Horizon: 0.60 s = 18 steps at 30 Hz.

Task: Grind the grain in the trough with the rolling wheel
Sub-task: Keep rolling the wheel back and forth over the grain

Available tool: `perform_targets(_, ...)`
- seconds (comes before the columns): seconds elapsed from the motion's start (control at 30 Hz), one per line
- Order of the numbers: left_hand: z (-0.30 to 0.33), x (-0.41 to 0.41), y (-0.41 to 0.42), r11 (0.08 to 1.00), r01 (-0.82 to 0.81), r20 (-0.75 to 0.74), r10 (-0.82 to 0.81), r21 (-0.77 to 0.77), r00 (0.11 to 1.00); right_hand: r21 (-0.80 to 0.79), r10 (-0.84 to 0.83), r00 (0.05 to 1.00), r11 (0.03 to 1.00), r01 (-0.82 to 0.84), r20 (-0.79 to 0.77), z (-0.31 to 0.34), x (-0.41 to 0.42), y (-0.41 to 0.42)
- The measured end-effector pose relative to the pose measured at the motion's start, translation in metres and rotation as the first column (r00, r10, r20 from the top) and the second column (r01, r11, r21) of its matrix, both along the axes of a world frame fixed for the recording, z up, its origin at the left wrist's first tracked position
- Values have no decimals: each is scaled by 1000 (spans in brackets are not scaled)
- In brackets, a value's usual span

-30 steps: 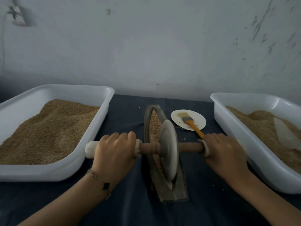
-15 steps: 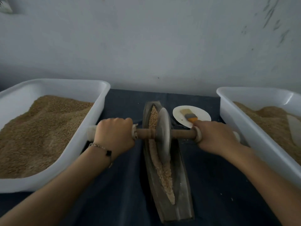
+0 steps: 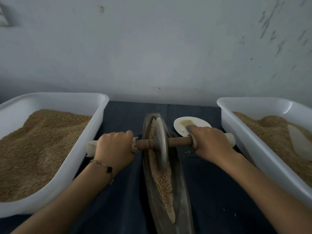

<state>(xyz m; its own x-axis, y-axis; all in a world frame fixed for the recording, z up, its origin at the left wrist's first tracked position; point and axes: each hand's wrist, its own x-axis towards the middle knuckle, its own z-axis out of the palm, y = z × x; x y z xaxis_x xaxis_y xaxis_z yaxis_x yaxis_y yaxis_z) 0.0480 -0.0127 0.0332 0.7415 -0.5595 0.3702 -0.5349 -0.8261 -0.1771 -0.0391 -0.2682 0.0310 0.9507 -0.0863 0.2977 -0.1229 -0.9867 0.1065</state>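
Note:
A long, narrow boat-shaped trough [image 3: 181,196] lies on the dark cloth, running away from me. Crushed grain [image 3: 164,183] fills its groove. The grey rolling wheel [image 3: 161,142] stands upright in the far half of the trough on a wooden axle [image 3: 179,141] with pale wrapped ends. My left hand [image 3: 114,149] grips the left end of the axle. On the other side, my right hand [image 3: 209,142] grips the right end. The grain under the wheel is hidden.
A large white tub [image 3: 91,141] of brown grain stands left of the trough. Another white tub [image 3: 249,142] of grain, with a pale scoop [image 3: 298,142] in it, stands right. A small white plate [image 3: 179,126] holds a brush [image 3: 186,123] behind my right hand. The wall is close behind.
The wheel has rolled from the near end of the trough toward the far end, both hands moving with it. Grain in the near half is now uncovered.

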Motion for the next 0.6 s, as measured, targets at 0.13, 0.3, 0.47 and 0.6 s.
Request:
perform_targets(0.13,2,-50,16,981,188,62,-184,-53,981,-1,76,996,997,-76,42,-1,-49,16)
perform_targets(0.3,-1,-81,37,951,267,135,-248,-155,959,-65,200,929,980,-189,313,1,-103,27)
perform_targets(0.47,-12,-67,34,934,275,161,-243,-227,957,-80,228,919,974,-214,322,1,-88,25)
perform_targets(0.6,-20,-26,16,934,205,131,-174,-291,976,-82,184,938,983,-167,293,-5,-39,10)
